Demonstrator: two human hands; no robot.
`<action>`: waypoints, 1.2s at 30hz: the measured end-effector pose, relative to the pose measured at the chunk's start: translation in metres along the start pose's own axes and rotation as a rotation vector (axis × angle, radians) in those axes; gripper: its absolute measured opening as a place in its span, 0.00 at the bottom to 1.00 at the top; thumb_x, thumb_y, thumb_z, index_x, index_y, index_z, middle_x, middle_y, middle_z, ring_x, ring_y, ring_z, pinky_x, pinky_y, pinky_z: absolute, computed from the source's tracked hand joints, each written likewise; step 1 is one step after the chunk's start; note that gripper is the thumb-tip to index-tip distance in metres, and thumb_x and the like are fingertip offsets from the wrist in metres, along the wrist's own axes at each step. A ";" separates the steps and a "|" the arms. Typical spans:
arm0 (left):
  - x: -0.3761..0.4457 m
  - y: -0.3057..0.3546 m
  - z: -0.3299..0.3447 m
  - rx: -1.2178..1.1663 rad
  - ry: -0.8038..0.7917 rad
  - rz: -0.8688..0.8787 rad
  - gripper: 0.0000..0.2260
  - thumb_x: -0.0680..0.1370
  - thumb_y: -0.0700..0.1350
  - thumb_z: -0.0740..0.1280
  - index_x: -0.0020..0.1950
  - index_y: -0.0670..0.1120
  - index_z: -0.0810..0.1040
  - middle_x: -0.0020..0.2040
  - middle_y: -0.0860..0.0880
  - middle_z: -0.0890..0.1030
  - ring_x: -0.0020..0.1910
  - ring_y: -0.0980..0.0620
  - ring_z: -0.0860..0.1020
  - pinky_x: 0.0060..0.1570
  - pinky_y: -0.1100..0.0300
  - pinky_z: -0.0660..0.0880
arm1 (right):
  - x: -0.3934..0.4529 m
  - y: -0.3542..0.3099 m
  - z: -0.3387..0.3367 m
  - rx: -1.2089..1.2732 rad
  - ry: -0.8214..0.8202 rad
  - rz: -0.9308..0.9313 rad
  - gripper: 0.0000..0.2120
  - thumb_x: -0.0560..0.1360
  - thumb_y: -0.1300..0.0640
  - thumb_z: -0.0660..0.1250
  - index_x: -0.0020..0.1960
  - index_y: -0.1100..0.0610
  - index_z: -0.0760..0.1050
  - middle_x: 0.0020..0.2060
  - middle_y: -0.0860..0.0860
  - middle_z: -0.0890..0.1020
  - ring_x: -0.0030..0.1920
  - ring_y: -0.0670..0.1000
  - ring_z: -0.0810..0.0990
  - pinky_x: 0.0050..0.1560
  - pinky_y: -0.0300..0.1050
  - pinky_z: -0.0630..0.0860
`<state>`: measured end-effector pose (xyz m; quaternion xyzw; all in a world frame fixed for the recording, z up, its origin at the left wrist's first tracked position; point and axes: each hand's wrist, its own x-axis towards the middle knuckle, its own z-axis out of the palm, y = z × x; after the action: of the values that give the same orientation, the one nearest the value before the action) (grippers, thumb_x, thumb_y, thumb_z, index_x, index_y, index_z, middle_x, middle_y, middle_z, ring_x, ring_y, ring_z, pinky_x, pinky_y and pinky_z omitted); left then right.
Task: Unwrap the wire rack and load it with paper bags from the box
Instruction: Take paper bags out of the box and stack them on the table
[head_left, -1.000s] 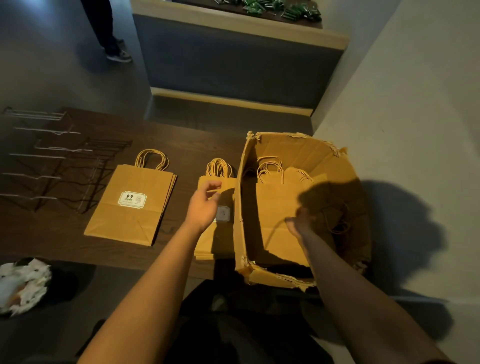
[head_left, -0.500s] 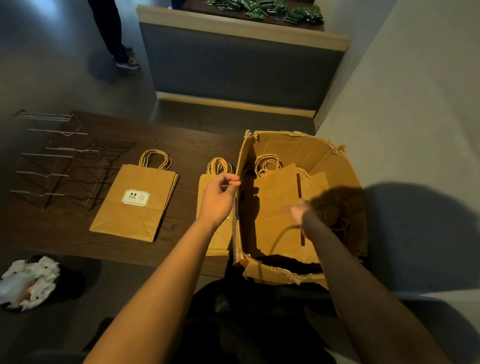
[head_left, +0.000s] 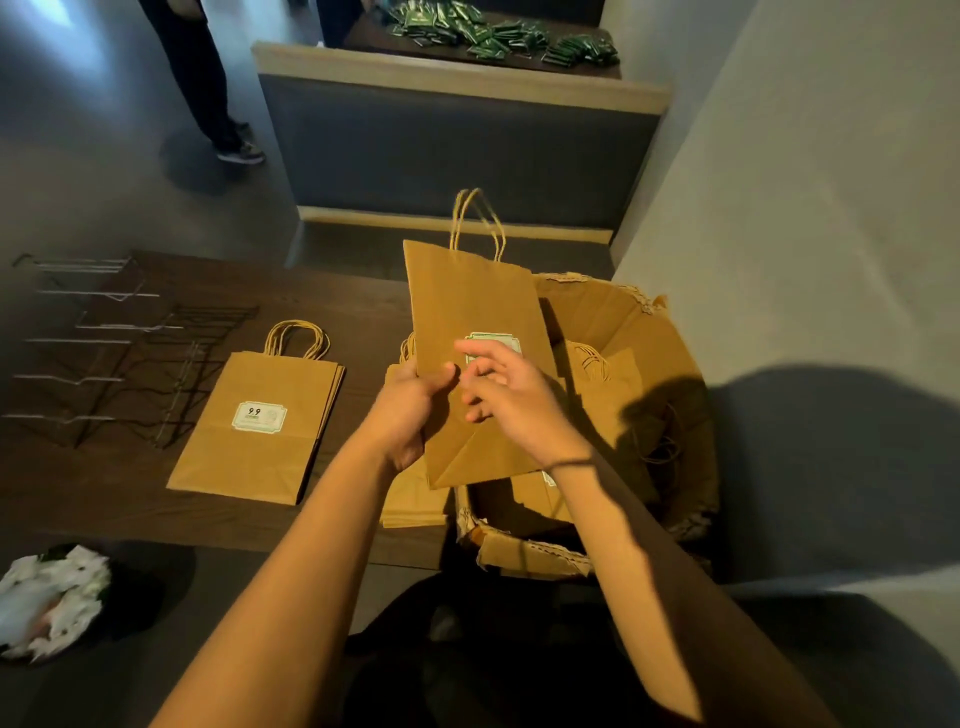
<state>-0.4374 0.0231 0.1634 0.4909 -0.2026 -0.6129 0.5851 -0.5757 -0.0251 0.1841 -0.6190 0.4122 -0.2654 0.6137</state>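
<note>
A flat brown paper bag (head_left: 470, 306) with twine handles is raised above the left wall of the torn cardboard box (head_left: 644, 332). My left hand (head_left: 410, 410) grips the bag's left edge, thumb on its front. My right hand (head_left: 511, 397) lies over the bag's front near its label, fingers loosely spread. More bags (head_left: 608, 384) stand inside the box. A stack of labelled bags (head_left: 260, 421) lies flat on the dark table, and a second stack (head_left: 410, 499) lies beside the box, mostly hidden by my left arm. The wire rack (head_left: 124, 348) lies flat at the table's left.
The dark wooden table (head_left: 353, 306) has its near edge in front of me. A bin with crumpled white wrapping (head_left: 52, 597) sits on the floor at lower left. A bench back (head_left: 457, 140) stands beyond, a person's legs (head_left: 202, 78) at the far left, and a wall on the right.
A bag has come up out of the box. My left hand moved from the stack beside the box to the bag's edge, and my right hand rose out of the box onto the bag's front.
</note>
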 end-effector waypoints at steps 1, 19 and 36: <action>0.000 0.002 -0.003 0.026 0.027 0.004 0.11 0.85 0.38 0.61 0.64 0.46 0.77 0.50 0.45 0.87 0.48 0.46 0.85 0.44 0.53 0.82 | 0.002 0.007 -0.005 -0.006 0.106 -0.014 0.14 0.82 0.64 0.63 0.64 0.53 0.77 0.48 0.51 0.79 0.42 0.47 0.79 0.40 0.42 0.80; -0.007 0.016 -0.065 -0.023 0.459 0.121 0.12 0.84 0.37 0.62 0.60 0.53 0.78 0.61 0.45 0.84 0.60 0.44 0.83 0.65 0.42 0.77 | 0.018 0.182 -0.124 -0.926 0.329 0.782 0.45 0.70 0.45 0.78 0.78 0.51 0.55 0.76 0.61 0.58 0.74 0.67 0.58 0.71 0.68 0.61; -0.005 0.025 -0.044 -0.104 0.375 0.126 0.11 0.85 0.38 0.61 0.62 0.52 0.76 0.58 0.47 0.85 0.53 0.49 0.85 0.53 0.51 0.81 | 0.001 0.121 -0.130 -0.871 0.533 0.347 0.17 0.78 0.57 0.71 0.66 0.53 0.76 0.65 0.58 0.72 0.67 0.62 0.70 0.64 0.56 0.71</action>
<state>-0.3882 0.0363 0.1670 0.5518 -0.0884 -0.4825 0.6744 -0.7062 -0.0854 0.0795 -0.6503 0.7217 -0.1122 0.2091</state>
